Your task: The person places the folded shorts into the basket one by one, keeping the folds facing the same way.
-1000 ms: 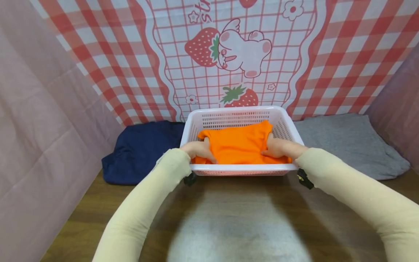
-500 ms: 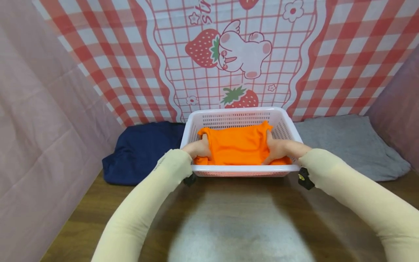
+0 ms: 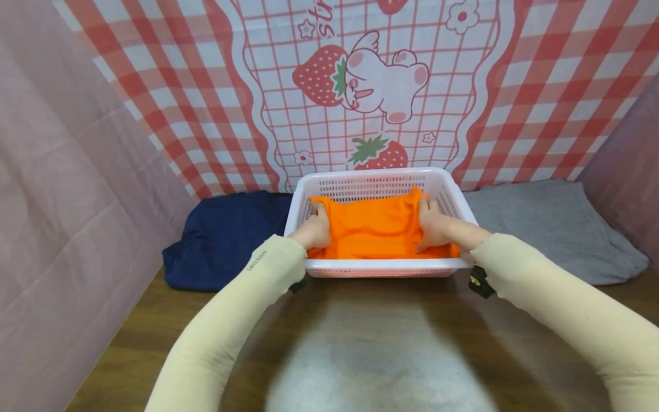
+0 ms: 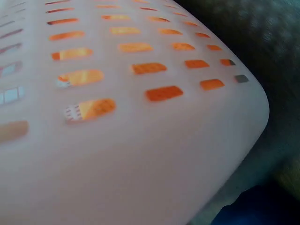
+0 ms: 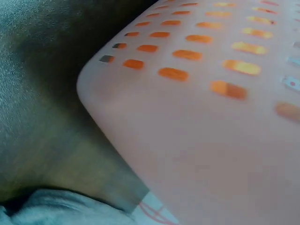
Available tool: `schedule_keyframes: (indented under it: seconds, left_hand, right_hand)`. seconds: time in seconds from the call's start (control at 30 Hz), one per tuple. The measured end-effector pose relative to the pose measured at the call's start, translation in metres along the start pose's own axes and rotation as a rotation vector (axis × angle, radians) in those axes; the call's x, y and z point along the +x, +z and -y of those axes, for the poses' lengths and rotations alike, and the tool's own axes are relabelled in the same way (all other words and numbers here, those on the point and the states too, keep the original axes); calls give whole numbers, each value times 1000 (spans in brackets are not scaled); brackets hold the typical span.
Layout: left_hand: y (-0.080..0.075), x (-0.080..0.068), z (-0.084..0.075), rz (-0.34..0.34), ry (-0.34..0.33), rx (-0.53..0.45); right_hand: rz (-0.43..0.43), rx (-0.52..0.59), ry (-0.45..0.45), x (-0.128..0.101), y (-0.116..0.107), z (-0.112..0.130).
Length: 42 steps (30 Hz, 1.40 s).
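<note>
Both hands were down inside the white slotted basket (image 3: 379,266), which stood on the wooden table (image 3: 370,343) against the far checked backdrop (image 3: 370,86). The left hand (image 3: 313,230) lay at the left edge of the orange garment (image 3: 376,229) and the right hand (image 3: 431,228) at its right edge, well apart from each other, with the cloth stretched between them. Their fingers seemed curled onto the fabric at its 2 far corners, though I could not tell how firmly they held it. Judging by that placement, the hands sat at opposite sides so that the cloth stayed flat and filled the basket's floor rather than bunching in the middle.

The garment looked bright orange, plain, and folded into a rough rectangle, with a few soft creases and its near edge lying against the basket's near wall. Through the slots in the basket wall (image 4: 140,154), the left wrist view showed orange patches, and the right wrist view showed the same along the basket's other corner (image 5: 197,131).

A dark blue garment (image 3: 221,237) lay on the table just left of the basket, and a grey garment (image 3: 546,229) lay just right of it. Pink cloth walls (image 3: 62,200) closed in the sides.
</note>
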<state>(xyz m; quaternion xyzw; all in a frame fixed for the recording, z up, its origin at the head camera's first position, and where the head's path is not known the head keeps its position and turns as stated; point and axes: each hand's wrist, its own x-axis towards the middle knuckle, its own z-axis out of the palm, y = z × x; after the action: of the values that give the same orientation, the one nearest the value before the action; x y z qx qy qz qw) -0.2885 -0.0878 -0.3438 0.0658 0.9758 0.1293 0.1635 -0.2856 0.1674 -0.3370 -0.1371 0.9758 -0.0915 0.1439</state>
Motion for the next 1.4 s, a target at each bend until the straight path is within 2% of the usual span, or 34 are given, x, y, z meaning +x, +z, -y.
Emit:
schedule_keyframes:
  seconds: [0.07,0.13,0.2,0.23,0.3,0.37,0.43,0.63,0.77,0.93,1.03,1.17,1.4]
  left_hand:
    - [-1,-3,-2,-70,30,100]
    - [-3,-6,-4,-98,97,251]
    - [-4,-7,-7,-68,199,387]
    - [-4,-8,-9,-33,250,436]
    - [-3,-9,-11,54,324,484]
    - [-2,-9,-13,125,347,484]
    - [0,-10,-15,168,342,488]
    - [5,-11,-20,230,278,447]
    - [6,-10,-21,283,227,399]
    - [7,-7,-21,326,202,341]
    - [7,-4,-22,329,202,331]
    - [2,-1,-23,294,254,313]
    - [-13,-11,-15,210,389,296]
  right_hand:
    - [-51,-15,-31,-2,-4,2]
    - [-95,-76,-72,-3,-7,4]
    - [-102,-165,-132,-3,-10,6]
    - [-90,-212,-161,-3,-10,6]
    - [-52,-298,-219,-2,-10,7]
    - [3,-353,-250,-1,-8,8]
    - [52,-378,-239,0,-5,7]
    - [149,-349,-162,2,1,5]
    - [182,-318,-151,3,1,6]
    - [223,-282,-130,2,1,5]
    - [235,-268,-114,1,0,4]
    - [208,-269,-117,0,-1,2]
    - [81,-232,-259,-14,-7,2]
